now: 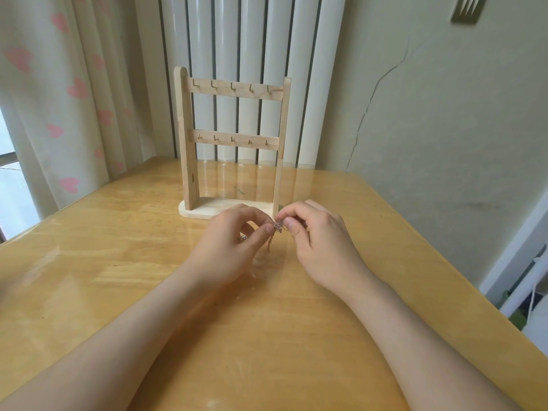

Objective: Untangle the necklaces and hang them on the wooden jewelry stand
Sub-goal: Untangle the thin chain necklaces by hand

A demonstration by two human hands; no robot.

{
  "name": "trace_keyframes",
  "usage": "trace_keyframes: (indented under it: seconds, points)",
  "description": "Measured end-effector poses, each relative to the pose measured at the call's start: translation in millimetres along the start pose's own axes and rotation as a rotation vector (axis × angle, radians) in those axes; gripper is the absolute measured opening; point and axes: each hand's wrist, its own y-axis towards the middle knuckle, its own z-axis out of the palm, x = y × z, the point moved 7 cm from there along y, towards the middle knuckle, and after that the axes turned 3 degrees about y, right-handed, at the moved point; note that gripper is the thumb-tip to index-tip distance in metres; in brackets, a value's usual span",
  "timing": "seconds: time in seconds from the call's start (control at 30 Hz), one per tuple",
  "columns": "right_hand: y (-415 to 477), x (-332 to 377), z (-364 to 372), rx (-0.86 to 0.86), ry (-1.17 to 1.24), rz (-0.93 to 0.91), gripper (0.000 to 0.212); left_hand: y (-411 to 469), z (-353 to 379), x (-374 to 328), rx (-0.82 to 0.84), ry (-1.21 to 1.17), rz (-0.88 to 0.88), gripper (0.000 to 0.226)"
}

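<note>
Both hands pinched the tangled necklaces [278, 226] above the surface [118, 247]: left grip [234, 241] and right grip [314, 232] clamped on it, near the 2-bar stand [186, 143].

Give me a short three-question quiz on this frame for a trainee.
1. True or false: a necklace already hangs on the wooden jewelry stand.
2. How many hooks are in each of its two rows?
3. The tangled necklaces are pinched by: A left hand and right hand together; B right hand alone; C left hand alone.
Key: 1 false; 2 five; 3 A.
</note>
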Motion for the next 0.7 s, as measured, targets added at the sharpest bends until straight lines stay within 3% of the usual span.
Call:
trace_keyframes:
  seconds: [0.2,0.33,0.47,0.63,0.7]
  points:
    - [-1,0,3,0.041,-0.031,0.005,0.018,-3,5,-2,0.042,0.243,0.063,0.013]
    - [-3,2,10,0.084,-0.050,-0.003,0.014,-9,19,-2,0.179,0.217,-0.010,0.014]
    - [-5,1,11,0.102,-0.064,0.017,0.012,-7,11,-5,0.148,0.215,-0.002,0.016]
    - [-8,-2,21,0.258,-0.005,0.083,0.015,-6,5,-8,0.117,0.337,0.056,0.010]
    - [-6,-6,20,0.230,0.043,0.115,0.016,-6,3,-10,0.100,0.356,0.065,0.009]
